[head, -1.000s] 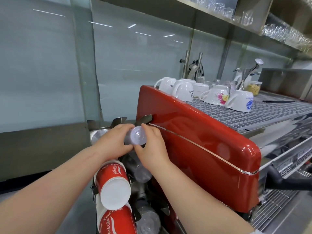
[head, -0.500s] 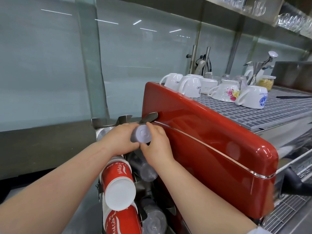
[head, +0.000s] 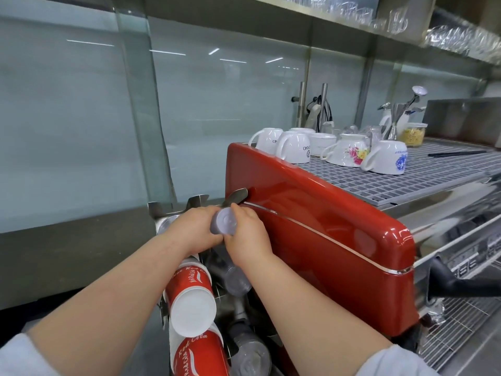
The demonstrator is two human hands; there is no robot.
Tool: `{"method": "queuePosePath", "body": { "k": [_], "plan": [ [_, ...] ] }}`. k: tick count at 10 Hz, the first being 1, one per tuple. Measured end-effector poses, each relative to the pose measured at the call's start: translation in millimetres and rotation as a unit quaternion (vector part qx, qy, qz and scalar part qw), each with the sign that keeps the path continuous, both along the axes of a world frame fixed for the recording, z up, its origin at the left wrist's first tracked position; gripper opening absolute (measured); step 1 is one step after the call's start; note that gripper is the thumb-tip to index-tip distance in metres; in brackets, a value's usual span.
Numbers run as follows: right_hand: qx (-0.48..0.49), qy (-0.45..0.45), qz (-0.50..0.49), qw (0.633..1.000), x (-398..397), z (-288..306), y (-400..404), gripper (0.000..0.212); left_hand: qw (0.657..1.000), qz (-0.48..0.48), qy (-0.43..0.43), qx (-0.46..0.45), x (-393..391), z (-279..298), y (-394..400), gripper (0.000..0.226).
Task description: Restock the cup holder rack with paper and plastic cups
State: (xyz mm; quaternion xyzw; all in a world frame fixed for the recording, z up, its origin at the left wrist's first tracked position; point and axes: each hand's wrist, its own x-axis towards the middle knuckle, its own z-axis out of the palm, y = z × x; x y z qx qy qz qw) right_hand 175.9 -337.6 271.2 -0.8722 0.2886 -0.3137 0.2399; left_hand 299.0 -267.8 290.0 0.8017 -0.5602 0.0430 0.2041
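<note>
A clear plastic cup stack [head: 224, 220] points its base toward me at the top right slot of the metal cup holder rack [head: 199, 199]. My left hand [head: 192, 230] and my right hand [head: 248, 236] both grip it from either side. Below, red paper cups [head: 191, 297] stick out of the rack's left column, with another red stack [head: 199, 354] under them. Clear plastic cups [head: 235, 278] fill the right column, a lower stack [head: 249, 354] beneath. The rack's lower body is hidden by my arms.
A red espresso machine [head: 325, 240] stands tight against the rack's right side, with white mugs [head: 295, 146] upside down on its top grille [head: 420, 175]. A glass wall panel [head: 81, 118] is behind. Glasses line the overhead shelf [head: 461, 39].
Both hands stay closed on the plastic cup stack at the rack's top slot; the stack has barely shifted. The camera has tilted slightly, moving the scene in view.
</note>
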Motion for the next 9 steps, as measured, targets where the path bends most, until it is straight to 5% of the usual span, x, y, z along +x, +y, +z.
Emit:
{"method": "queuePosePath", "body": {
  "k": [7, 9],
  "plan": [
    [-0.026, 0.164, 0.008, 0.986, -20.1, 8.2, 4.9, 0.059, 0.958, 0.06, -0.199, 0.199, -14.0, 13.4, 40.9, 0.044],
    [-0.053, 0.26, 0.021, 0.964, -27.6, 36.7, 15.1, 0.054, 0.957, 0.066, -0.181, 0.215, -20.5, 27.9, 52.6, 0.043]
  ]
}}
